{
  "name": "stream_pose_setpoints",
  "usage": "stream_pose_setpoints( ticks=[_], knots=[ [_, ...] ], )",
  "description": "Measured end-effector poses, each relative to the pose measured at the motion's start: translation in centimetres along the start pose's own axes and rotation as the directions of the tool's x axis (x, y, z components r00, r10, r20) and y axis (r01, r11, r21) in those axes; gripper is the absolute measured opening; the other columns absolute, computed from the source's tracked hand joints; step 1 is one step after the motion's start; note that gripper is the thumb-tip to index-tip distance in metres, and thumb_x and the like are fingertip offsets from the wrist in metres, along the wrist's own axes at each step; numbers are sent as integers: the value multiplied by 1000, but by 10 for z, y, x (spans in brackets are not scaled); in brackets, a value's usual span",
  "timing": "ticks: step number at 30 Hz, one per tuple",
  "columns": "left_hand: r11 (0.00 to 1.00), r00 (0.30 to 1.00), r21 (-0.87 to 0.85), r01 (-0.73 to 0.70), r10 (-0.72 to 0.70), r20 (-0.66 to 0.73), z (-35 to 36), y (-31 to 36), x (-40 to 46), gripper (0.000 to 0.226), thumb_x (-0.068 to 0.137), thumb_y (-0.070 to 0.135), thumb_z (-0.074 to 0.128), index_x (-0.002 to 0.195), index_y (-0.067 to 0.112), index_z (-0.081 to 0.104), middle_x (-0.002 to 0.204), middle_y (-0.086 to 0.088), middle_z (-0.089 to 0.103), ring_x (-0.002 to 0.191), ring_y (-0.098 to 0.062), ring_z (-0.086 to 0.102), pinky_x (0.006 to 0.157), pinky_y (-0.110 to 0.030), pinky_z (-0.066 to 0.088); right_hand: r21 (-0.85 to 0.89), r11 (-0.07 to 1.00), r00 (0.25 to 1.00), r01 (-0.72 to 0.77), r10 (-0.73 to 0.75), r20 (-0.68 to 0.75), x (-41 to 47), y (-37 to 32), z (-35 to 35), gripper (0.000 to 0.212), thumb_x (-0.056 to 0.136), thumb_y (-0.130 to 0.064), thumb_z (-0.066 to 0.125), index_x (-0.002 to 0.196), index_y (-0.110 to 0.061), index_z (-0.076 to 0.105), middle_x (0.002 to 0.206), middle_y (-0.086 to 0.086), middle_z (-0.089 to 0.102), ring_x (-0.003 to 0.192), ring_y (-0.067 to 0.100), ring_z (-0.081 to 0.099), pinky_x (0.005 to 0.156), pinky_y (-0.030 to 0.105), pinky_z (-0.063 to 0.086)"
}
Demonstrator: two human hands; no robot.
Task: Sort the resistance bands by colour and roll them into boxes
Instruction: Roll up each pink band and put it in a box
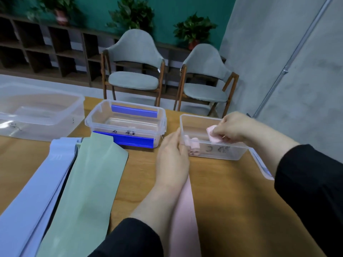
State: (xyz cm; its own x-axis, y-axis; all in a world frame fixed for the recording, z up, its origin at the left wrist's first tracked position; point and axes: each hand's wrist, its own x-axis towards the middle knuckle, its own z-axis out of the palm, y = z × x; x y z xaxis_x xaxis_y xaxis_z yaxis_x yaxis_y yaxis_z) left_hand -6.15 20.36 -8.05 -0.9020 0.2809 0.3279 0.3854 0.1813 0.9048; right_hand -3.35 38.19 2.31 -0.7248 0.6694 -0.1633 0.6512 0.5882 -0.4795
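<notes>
**Head view: pink nearly boxed, blue and green still flat**

Head camera, reading left to right: at nine o'clock a big clear tub (39,110) looks empty. Below it the blue bands (35,184) and green band (89,182) lie flat on the desk (228,197), unrolled. The middle box (126,125) seems to hold no rolls. The left hand (171,158), fingers together, steadies the pink box (213,138) over a flat pink band (184,219). At three o'clock the right hand (233,127) pinches a pink roll (213,134) above rolls (193,143) already inside. I judge roughly a third done.
</notes>
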Motion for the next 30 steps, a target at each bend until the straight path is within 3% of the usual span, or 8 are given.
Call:
stream_pose_setpoints(
  ticks=[2, 5, 11, 15, 18, 22, 25, 30],
  knots=[
    [998, 998, -33, 49, -48, 34, -1, -4, 1, 40, 105, 21, 47, 144, 29, 54, 131, 20, 57, 116, 8, 47, 95, -3, 35, -194, 980, 998, -38, 48, 47, 10, -7, 12, 30, 73, -31, 78, 80, -5, 67, 78, 12, 67, 71, 30, 62, 67, 32, 50],
    [994, 993, -58, 94, -89, 82, -1, -4, 2, 42, 105, 24, 46, 145, 34, 53, 129, 13, 65, 115, -2, 57, 101, -29, 50, -422, 905, 994, -50, 84, 63, 16, -15, 22, 41, 79, -48, 74, 79, -11, 57, 80, 5, 63, 82, 28, 63, 76, 34, 52],
    [987, 985, -55, 153, -148, 84, 0, -4, 1, 43, 104, 25, 47, 145, 38, 50, 121, 16, 66, 105, 0, 60, 92, -27, 55, -595, 801, 975, -67, 181, 133, 12, -24, 25, 37, 83, -51, 67, 85, -14, 64, 89, 4, 67, 95, 25, 67, 93, 38, 54],
    [985, 982, -60, 159, -152, 109, -1, -2, 0, 44, 104, 26, 47, 146, 40, 49, 116, 18, 67, 100, -3, 64, 86, -32, 59, -616, 787, 977, -26, 150, 150, 15, -25, 25, 31, 84, -43, 67, 79, -13, 61, 76, 2, 60, 83, 26, 62, 90, 36, 54],
    [986, 982, -54, 159, -152, 117, -1, -3, 0, 44, 105, 27, 47, 146, 41, 48, 113, 18, 68, 97, -4, 66, 82, -32, 60, -595, 803, 982, -32, 137, 131, 15, -25, 25, 36, 84, -50, 67, 78, -15, 61, 87, 2, 67, 90, 27, 67, 92, 38, 55],
    [985, 981, -54, 162, -154, 120, -1, -3, 0, 44, 105, 29, 48, 146, 43, 47, 106, 18, 68, 91, -3, 66, 76, -28, 60, -523, 851, 970, -50, 166, 178, 16, -22, 25, 36, 80, -39, 74, 96, -7, 72, 103, 11, 73, 101, 30, 70, 95, 44, 55],
    [985, 981, -63, 162, -153, 123, -1, -3, 0, 43, 105, 29, 48, 146, 42, 48, 108, 18, 69, 93, -3, 66, 78, -30, 60, -427, 902, 967, -68, 164, 193, 16, -19, 19, 43, 75, -34, 79, 104, -3, 72, 104, 14, 73, 101, 32, 70, 95, 46, 55],
    [985, 983, -78, 151, -142, 112, 0, -4, 0, 43, 104, 27, 48, 145, 41, 49, 114, 17, 69, 99, -4, 66, 84, -34, 60, -334, 941, 978, -61, 123, 167, 17, -14, 16, 35, 74, -28, 81, 97, -4, 73, 100, 14, 73, 96, 32, 70, 91, 49, 57]
  ],
)
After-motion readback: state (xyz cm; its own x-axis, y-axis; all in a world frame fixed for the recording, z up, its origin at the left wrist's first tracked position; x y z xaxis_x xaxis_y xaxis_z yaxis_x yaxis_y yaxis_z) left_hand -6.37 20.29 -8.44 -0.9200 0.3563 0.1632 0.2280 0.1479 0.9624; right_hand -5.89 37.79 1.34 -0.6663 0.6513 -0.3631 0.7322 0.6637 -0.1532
